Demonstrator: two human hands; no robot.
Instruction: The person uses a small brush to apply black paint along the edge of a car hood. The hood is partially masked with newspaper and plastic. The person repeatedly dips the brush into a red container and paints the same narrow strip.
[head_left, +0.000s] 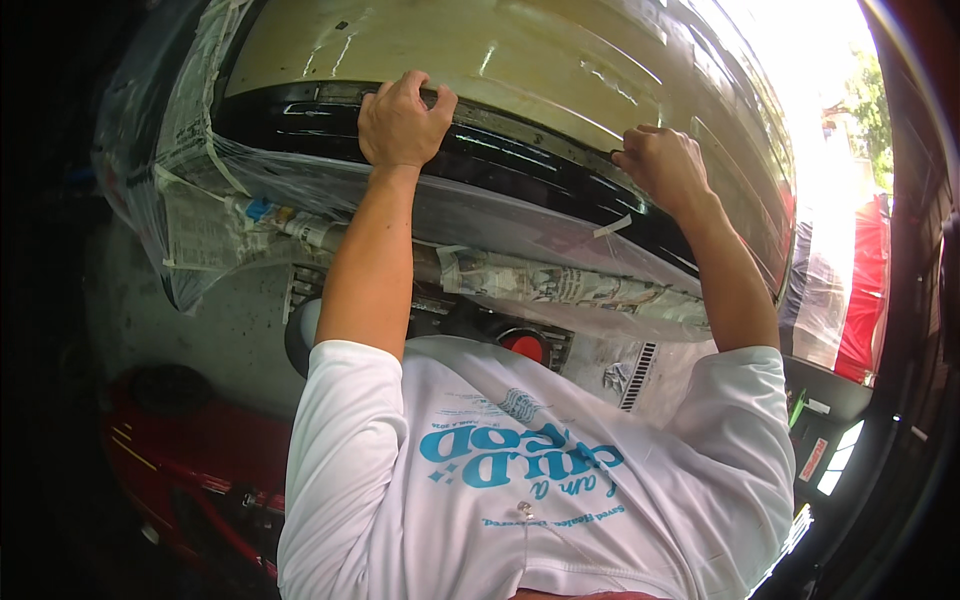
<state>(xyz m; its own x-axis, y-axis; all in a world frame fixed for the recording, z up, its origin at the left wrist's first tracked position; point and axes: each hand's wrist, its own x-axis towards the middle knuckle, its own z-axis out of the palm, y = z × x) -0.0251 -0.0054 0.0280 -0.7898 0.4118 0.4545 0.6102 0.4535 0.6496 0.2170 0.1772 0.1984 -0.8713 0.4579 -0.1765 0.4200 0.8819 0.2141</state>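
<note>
A glossy black panel (520, 172) curves across the front of a vehicle body, below a yellowish-beige body panel (480, 45). Between them runs a narrow grey-brown strip (500, 128) with small marks along it. My left hand (402, 122) is at the strip's left part, fingers bent and closed over the upper edge. Whatever its fingertips hold is hidden. Farther right, my right hand (665, 168) is closed in a fist beside the strip. A small dark bit shows at its fingertips, too small to name.
Clear plastic sheeting (190, 120) and taped newspaper (570, 280) cover parts around the black panel. A pale tape piece (612, 226) sticks out below it. A red round object (524, 346) lies low near my body. A red vehicle (190, 470) stands at lower left.
</note>
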